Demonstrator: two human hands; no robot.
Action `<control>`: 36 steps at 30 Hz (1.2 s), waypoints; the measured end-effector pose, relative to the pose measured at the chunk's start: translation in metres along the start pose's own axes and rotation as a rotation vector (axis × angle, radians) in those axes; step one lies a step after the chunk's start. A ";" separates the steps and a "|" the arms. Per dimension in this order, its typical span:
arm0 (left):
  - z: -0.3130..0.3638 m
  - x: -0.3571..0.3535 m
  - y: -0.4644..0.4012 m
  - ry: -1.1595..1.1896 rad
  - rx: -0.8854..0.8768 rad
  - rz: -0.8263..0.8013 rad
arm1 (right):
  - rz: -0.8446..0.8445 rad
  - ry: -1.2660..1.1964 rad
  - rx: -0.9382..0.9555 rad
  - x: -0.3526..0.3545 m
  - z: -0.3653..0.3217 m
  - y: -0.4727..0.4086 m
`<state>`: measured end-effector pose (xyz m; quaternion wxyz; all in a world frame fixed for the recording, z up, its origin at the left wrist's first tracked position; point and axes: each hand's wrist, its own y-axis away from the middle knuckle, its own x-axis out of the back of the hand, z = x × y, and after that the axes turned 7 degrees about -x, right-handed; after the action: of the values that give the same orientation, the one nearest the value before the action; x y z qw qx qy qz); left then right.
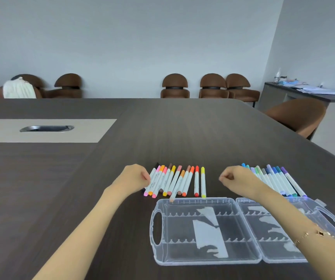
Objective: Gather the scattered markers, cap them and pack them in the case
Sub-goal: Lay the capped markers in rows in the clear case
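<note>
A row of several capped warm-coloured markers (174,180) (pink, orange, brown, red, yellow) lies on the dark table just beyond the clear plastic case (193,200). The case lies opened flat in two halves, with no markers inside. A second row of blue, green and purple markers (277,180) lies to the right, partly behind my right wrist. My left hand (134,176) has its fingers curled, the fingertips at the left edge of the warm row. Between the two rows, my right hand (237,176) is also curled and holds nothing I can see.
The dark wooden table (182,134) stretches far ahead, with a light inlay and a metal cable port (46,128) at the left. Brown chairs (213,85) line the far wall, and one chair (298,116) stands at the table's right edge. A side counter (304,91) holds papers.
</note>
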<state>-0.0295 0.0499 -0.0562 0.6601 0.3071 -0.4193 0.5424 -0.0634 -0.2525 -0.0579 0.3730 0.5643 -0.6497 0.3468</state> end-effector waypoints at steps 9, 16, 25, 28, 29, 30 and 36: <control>-0.018 -0.010 0.010 -0.030 -0.100 -0.037 | -0.075 -0.097 0.138 -0.032 -0.062 -0.036; -0.022 -0.011 0.010 -0.037 -0.167 -0.101 | -0.175 -0.064 0.180 -0.062 -0.092 -0.072; -0.026 -0.020 0.010 -0.001 -0.209 -0.029 | -0.151 0.183 0.303 -0.101 -0.120 -0.093; -0.028 -0.020 0.008 0.004 -0.221 -0.039 | -0.146 0.197 0.305 -0.109 -0.123 -0.093; -0.028 -0.021 0.008 0.000 -0.225 -0.044 | -0.141 0.195 0.298 -0.111 -0.124 -0.094; -0.028 -0.021 0.007 0.000 -0.226 -0.048 | -0.132 0.192 0.292 -0.113 -0.124 -0.094; -0.030 -0.023 0.010 -0.037 -0.278 -0.031 | -0.109 0.172 0.294 -0.117 -0.126 -0.095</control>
<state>-0.0343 0.0672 -0.0908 0.6969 0.2290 -0.4977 0.4629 0.0527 -0.0992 -0.0972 0.3589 0.6154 -0.5261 0.4644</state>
